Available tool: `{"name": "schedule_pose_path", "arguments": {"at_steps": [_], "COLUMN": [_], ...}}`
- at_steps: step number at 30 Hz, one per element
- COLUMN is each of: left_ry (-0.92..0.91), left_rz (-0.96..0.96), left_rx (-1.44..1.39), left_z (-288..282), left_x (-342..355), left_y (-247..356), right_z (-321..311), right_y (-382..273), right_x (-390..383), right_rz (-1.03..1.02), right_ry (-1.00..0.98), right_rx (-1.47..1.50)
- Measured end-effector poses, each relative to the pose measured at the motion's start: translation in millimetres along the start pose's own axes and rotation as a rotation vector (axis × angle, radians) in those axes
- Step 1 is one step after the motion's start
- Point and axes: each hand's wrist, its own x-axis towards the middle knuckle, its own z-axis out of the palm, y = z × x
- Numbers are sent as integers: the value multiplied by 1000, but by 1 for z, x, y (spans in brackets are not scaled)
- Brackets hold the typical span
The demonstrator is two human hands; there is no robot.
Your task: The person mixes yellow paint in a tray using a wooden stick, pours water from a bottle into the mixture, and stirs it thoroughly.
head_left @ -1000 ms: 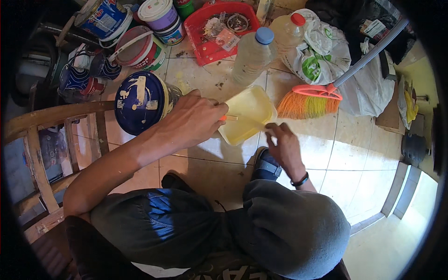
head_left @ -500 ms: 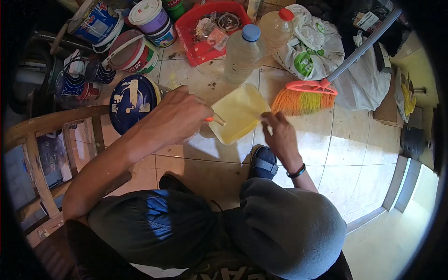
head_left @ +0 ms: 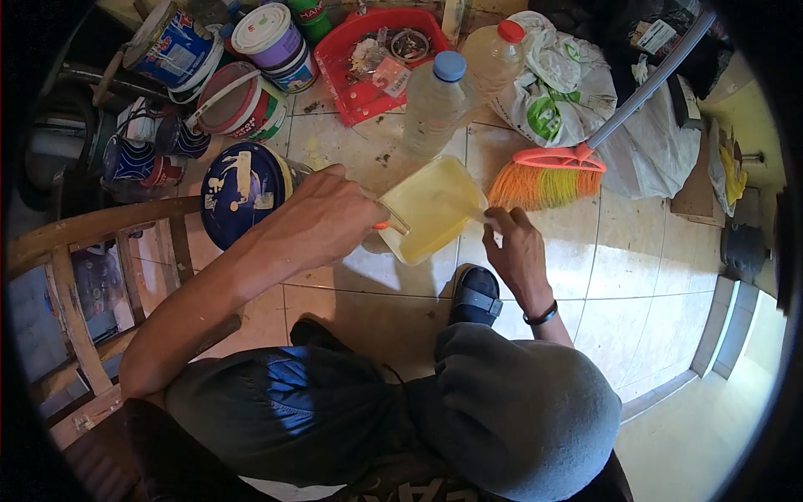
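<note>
Yellow and shallow, the tray looks easy to tip: if the pale, blurred strip in the right hand pressed hard on its wall, I'd expect it to tilt and smear or spill whatever is in it onto the floor tiles. The blue-capped bottle stands just beyond its far edge, so a shove that way might knock it over.

The tray lies between the two hands, just beyond the left hand's knuckles and near the right fingertips. The left hand is curled round a slim tool with an orange part, its tip over the tray; the right pinches the strip. With the left fingers mostly hidden, I can't tell whether they support the tray.
</note>
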Motion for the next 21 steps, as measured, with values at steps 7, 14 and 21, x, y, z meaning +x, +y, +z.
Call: {"name": "schedule_pose_path", "arguments": {"at_steps": [7, 14, 21], "left_ry": [-78, -135, -109], "left_rz": [-10, 19, 58], "left_rx": [20, 28, 66], "left_z": [-4, -13, -12], "left_x": [-3, 1, -2], "left_y": [3, 4, 2], "right_z": [3, 31, 13], "right_y": [3, -16, -4], "right_x": [-4, -15, 1], "right_rz": [-106, -53, 11], "right_ry": [-103, -74, 51], "right_rx": [53, 104, 49]}}
